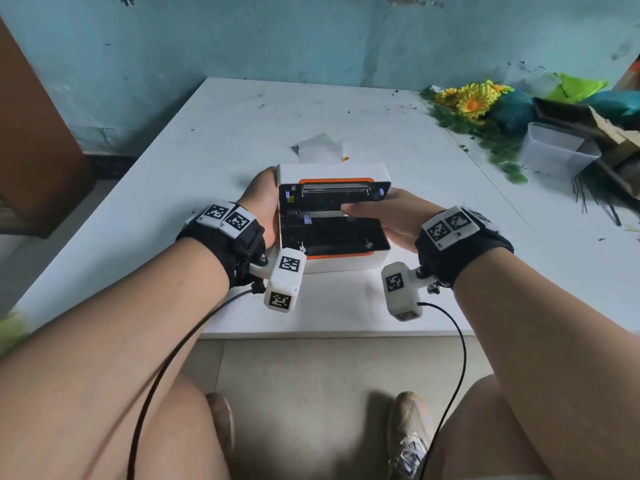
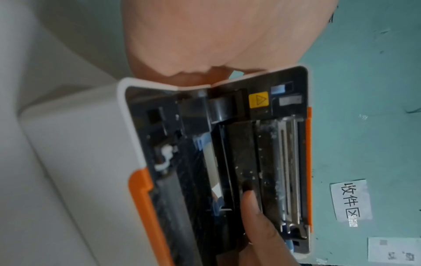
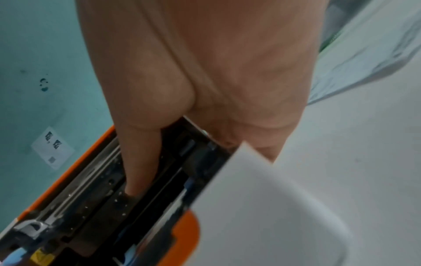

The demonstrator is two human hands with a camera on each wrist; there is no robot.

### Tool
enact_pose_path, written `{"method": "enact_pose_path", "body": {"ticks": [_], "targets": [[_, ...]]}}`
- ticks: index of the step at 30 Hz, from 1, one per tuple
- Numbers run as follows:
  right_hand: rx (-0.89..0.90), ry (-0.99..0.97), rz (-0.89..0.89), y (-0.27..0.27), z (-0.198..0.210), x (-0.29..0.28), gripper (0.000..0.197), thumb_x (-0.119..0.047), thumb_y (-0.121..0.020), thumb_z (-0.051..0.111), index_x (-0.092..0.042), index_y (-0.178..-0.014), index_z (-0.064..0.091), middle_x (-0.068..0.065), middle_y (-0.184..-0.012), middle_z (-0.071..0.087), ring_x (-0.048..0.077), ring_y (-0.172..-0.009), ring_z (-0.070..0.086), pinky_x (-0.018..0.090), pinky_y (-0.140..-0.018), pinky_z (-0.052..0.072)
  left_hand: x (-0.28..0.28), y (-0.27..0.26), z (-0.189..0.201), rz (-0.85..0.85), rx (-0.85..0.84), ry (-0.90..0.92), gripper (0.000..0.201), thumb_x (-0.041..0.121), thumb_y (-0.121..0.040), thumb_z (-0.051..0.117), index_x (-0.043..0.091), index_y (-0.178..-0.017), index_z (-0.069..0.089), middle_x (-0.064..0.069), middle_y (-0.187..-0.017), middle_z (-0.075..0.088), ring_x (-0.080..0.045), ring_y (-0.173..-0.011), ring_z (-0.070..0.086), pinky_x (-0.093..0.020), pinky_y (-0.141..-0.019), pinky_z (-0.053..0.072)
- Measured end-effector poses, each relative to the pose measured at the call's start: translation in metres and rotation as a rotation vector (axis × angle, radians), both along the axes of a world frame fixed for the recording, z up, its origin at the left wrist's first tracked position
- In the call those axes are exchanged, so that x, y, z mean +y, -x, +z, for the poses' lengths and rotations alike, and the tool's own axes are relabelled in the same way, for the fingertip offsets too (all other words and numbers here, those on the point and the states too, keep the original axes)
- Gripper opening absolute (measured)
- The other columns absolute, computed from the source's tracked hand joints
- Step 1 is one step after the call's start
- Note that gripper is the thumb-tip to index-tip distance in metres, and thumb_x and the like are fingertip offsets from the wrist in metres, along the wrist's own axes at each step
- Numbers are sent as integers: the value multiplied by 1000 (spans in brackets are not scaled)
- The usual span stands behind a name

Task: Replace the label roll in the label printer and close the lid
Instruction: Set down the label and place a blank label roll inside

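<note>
Both hands (image 1: 265, 202) grip open printer (image 1: 332, 244)

From the head we look down and forward over the white table (image 1: 221, 140), the white, orange-trimmed label printer (image 1: 332, 220) mid-frame. Our wrist views sit very close at either side of it, both sharing its open black interior (image 2: 241, 162) (image 3: 95, 212).
</note>
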State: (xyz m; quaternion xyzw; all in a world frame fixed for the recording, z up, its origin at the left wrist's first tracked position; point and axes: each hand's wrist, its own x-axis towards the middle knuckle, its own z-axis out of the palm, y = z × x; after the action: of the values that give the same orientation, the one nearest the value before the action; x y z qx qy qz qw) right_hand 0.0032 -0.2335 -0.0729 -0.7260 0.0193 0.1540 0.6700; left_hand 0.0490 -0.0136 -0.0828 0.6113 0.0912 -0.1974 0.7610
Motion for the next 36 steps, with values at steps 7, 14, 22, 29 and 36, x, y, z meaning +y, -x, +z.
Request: {"method": "enact_pose_path", "body": {"ticks": [7, 14, 22, 29, 36], "targets": [[-77, 63, -181, -1, -21, 11, 34, -3, -87, 83, -18, -118, 78, 2, -110, 83, 19, -98, 80, 30, -83, 64, 1, 7, 7, -7, 41, 9, 54, 40, -101, 49, 10, -143, 68, -18, -140, 71, -42, -128, 69, -58, -97, 60], [-11, 3, -256, -3, -22, 12, 33, -1, -84, 84, -11, -115, 80, 9, -108, 84, 28, -98, 82, 33, -77, 66, 2, 10, 7, -36, 49, 16, 59, 43, -99, 51, 9, -146, 63, -20, -147, 66, -44, -130, 68, -61, -110, 52], [-15, -5, -275, 0, -20, 14, 32, -5, -85, 85, -13, -115, 80, 7, -108, 84, 25, -96, 82, 28, -69, 65, 3, 5, 2, -18, 42, 45, 41, 41, -99, 50, 17, -125, 72, -20, -147, 65, -45, -132, 65, -61, -108, 53], [-13, 12, -332, 4, -20, 19, 28, -7, -86, 84, -17, -112, 80, 4, -105, 84, 22, -94, 81, 24, -63, 61, 10, -2, -11, 88, 38, -18, 39, 35, -97, 63, 8, -123, 74, -20, -126, 77, -45, -113, 76, -58, -87, 66], [-37, 20, -367, 9, -19, 30, 22, -5, -91, 78, -20, -107, 78, 1, -102, 81, 11, -79, 76, 12, -45, 54, 3, 15, 5, 41, -13, -3, 77, 85, -96, 37, 28, -129, 75, -8, -118, 83, -33, -105, 81, -53, -95, 63]]}}
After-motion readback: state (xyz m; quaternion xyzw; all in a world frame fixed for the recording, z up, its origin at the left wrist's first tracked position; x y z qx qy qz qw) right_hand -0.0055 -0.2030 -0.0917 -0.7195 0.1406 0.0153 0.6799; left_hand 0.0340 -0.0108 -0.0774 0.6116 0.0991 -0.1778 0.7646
